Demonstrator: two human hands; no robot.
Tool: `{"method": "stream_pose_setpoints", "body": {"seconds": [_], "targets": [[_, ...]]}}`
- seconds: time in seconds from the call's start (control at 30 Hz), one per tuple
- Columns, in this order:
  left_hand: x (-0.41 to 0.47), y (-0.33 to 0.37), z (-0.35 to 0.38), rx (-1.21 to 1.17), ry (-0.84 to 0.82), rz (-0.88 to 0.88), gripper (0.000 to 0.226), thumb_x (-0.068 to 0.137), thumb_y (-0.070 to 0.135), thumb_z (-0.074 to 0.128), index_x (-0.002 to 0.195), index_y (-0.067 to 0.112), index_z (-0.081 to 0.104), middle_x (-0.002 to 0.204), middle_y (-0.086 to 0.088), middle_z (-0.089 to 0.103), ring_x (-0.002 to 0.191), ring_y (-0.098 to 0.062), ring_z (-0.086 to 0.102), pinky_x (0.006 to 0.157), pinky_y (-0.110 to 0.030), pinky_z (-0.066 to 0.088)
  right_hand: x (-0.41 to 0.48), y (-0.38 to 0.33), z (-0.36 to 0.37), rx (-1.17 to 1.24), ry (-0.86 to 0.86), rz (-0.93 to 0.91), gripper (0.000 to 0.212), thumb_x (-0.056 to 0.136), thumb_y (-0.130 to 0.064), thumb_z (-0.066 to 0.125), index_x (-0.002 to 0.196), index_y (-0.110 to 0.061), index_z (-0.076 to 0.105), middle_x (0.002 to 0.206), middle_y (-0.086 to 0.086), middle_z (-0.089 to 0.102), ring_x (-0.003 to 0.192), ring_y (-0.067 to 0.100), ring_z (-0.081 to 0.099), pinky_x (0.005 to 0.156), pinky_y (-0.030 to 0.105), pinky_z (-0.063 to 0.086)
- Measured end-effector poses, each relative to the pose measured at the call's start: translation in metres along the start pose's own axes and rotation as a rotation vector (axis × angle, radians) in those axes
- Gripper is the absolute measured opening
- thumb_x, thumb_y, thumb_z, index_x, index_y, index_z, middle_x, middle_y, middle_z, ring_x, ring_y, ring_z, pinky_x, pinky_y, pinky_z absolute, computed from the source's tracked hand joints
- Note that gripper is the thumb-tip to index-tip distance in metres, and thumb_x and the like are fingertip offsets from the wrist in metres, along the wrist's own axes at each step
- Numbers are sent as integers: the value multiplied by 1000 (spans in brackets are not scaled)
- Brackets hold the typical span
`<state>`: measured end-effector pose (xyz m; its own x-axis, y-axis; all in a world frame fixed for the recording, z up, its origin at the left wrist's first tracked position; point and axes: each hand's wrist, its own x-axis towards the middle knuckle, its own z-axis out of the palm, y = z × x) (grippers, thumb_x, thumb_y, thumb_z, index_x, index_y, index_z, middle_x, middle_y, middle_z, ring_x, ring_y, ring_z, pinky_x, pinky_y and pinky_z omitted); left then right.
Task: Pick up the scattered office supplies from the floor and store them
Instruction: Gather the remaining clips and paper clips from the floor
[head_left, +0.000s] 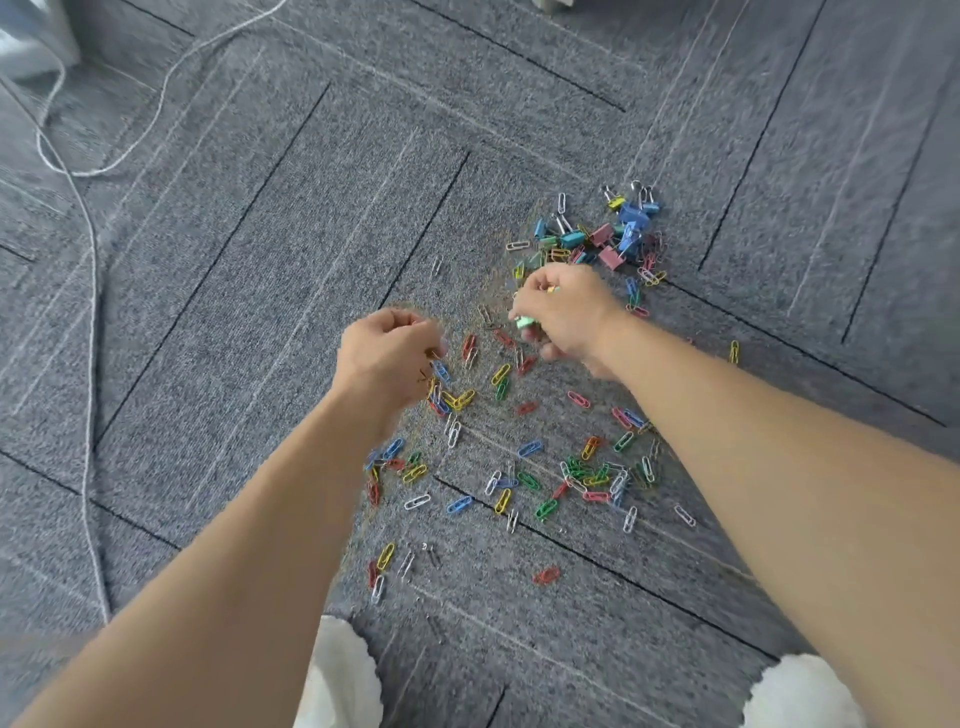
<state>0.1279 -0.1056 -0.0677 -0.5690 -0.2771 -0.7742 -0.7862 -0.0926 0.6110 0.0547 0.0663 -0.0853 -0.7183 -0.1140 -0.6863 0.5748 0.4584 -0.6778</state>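
Right hand (563, 312) curled round a green binder clip (523, 322), left hand (387, 353) bunched over the paper clips (519, 467).

My right fingers closed on that clip near the middle of the grey carpet (260, 260), and a bit of yellow showed at the top of the fist that I could not identify; the left hand hung near it on the left, fingers curled in, and whether it pinched anything I could not tell. Coloured paper clips lay scattered on the carpet between my forearms and down toward its near edge. A heap of binder clips (618, 228), blue, pink, teal and yellow, sat just beyond the right hand, toward the far edge. A white cord (95, 280) ran down the carpet's left side, and two blurred white shapes (337, 670) showed at the near edge.
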Motion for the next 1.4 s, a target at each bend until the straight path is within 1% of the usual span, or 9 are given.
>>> {"method": "stream_pose_setpoints", "body": {"seconds": [0.17, 0.37, 0.5, 0.67, 0.8, 0.9, 1.13, 1.3, 1.4], "targets": [[-70, 31, -26, 153, -37, 9, 2, 93, 11, 63, 94, 11, 64, 76, -3, 59, 56, -9, 49, 44, -21, 42, -66, -22, -19, 138, -96, 47, 13, 90, -4, 61, 94, -16, 66, 85, 6, 65, 65, 15, 63, 43, 24, 41], [-178, 85, -61, 259, -48, 73, 8, 85, 7, 72, 88, 8, 64, 73, -5, 61, 56, -13, 50, 48, -24, 43, -175, -87, -39, 144, -189, 23, 21, 84, 8, 68, 96, -8, 62, 90, 14, 70, 75, 23, 69, 45, 26, 46], [-265, 116, -76, 388, -47, 191, 8, 85, 7, 72, 86, 10, 64, 73, -3, 61, 59, -14, 52, 51, -25, 46, -257, -135, -58, -25, -185, -163, 18, 84, 8, 67, 93, -7, 60, 87, 18, 68, 64, 22, 66, 42, 25, 46], [-385, 137, -100, 516, 29, 418, 10, 83, 7, 71, 88, 12, 63, 82, -5, 64, 56, -12, 51, 45, -21, 42, -387, -181, -72, -470, -89, -506, 11, 84, -18, 72, 88, -13, 63, 75, 6, 65, 59, 17, 57, 53, 32, 49], [-484, 135, -122, 537, 177, 598, 10, 80, 12, 71, 87, 12, 64, 83, 0, 68, 60, -13, 57, 53, -21, 47, -489, -204, -74, -593, -24, -714, 10, 83, -15, 69, 87, -14, 60, 78, -1, 58, 59, 14, 49, 50, 25, 40], [-545, 123, -142, 491, 260, 660, 8, 79, 15, 69, 86, 16, 65, 74, 3, 68, 59, -13, 67, 49, -20, 46, -555, -214, -70, -652, 40, -860, 9, 81, -12, 67, 85, -14, 60, 79, 0, 60, 66, 16, 50, 59, 32, 45], [-650, 93, -184, 413, 375, 790, 8, 67, 15, 68, 71, 17, 62, 49, 6, 50, 45, -17, 49, 42, -20, 37, -675, -225, -45, -820, 127, -998, 9, 82, -17, 68, 81, -20, 59, 85, 4, 64, 74, 19, 53, 58, 26, 38], [-705, 104, -220, 453, 486, 950, 9, 69, 14, 70, 74, 18, 63, 58, 10, 52, 53, -15, 49, 53, -26, 49, -721, -257, -23, -833, 159, -1057, 21, 80, -16, 69, 71, -26, 53, 83, 3, 63, 75, 20, 54, 60, 25, 39], [-723, 121, -248, 526, 544, 988, 11, 71, 17, 70, 78, 21, 64, 69, 10, 61, 63, -14, 56, 60, -26, 53, -731, -286, -12, -871, 150, -1090, 22, 80, -11, 69, 71, -23, 53, 77, 0, 58, 70, 16, 50, 51, 13, 33]]}}
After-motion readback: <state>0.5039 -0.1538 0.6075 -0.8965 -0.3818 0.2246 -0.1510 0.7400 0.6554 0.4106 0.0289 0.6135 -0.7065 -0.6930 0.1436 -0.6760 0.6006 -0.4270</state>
